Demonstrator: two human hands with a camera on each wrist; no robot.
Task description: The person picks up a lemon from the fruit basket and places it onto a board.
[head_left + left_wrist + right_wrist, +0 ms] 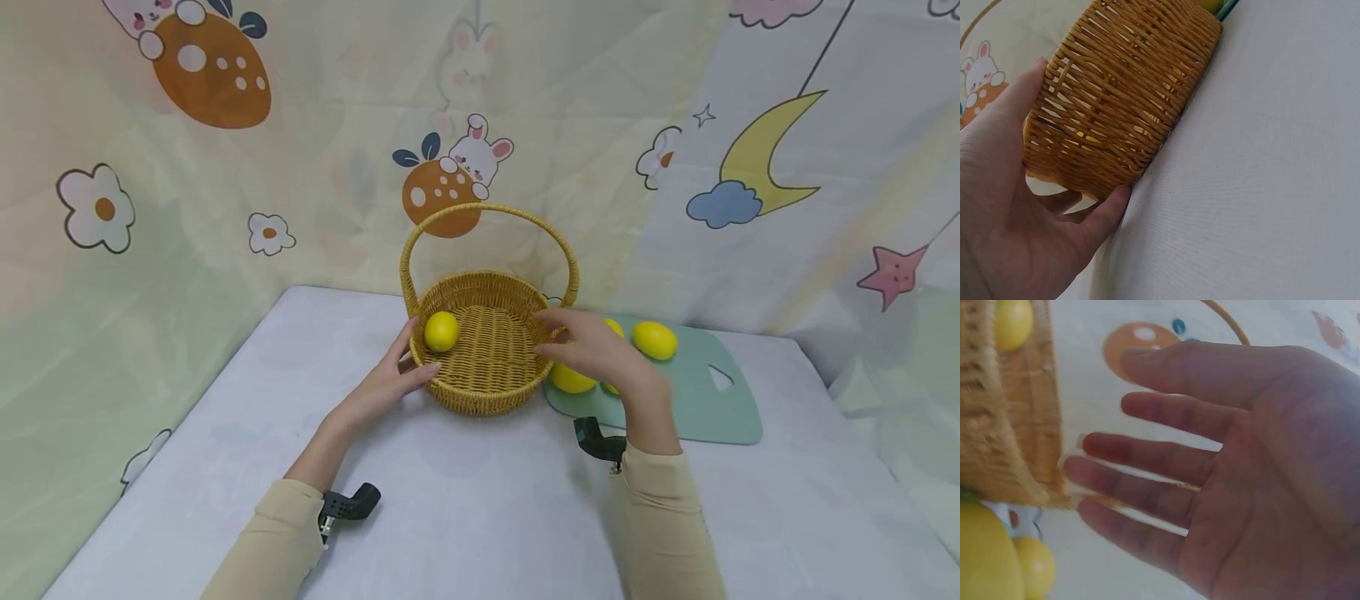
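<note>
A round wicker basket (pixel 483 403) with a tall arched handle stands on the table. One lemon-yellow fruit (pixel 442 332) lies inside against its left wall. My left hand (pixel 380 386) holds the basket's left side, thumb toward the front and fingers further back; in the left wrist view the thumb and fingers bracket the weave. Over the basket's right rim hovers my right hand (pixel 603 348), its fingers extended and slightly apart, with nothing in them in the right wrist view. Beneath and behind that hand, several yellow fruits (pixel 655 341) lie on a green cutting board (pixel 716 412), some partly hidden.
The white-covered table (pixel 472 508) extends in front of the basket. Behind it hangs a printed cloth (pixel 330 175) with rabbits, flowers and a moon. A dark wrist camera (pixel 351 503) is strapped to the left wrist, another wrist camera (pixel 600 440) to the right.
</note>
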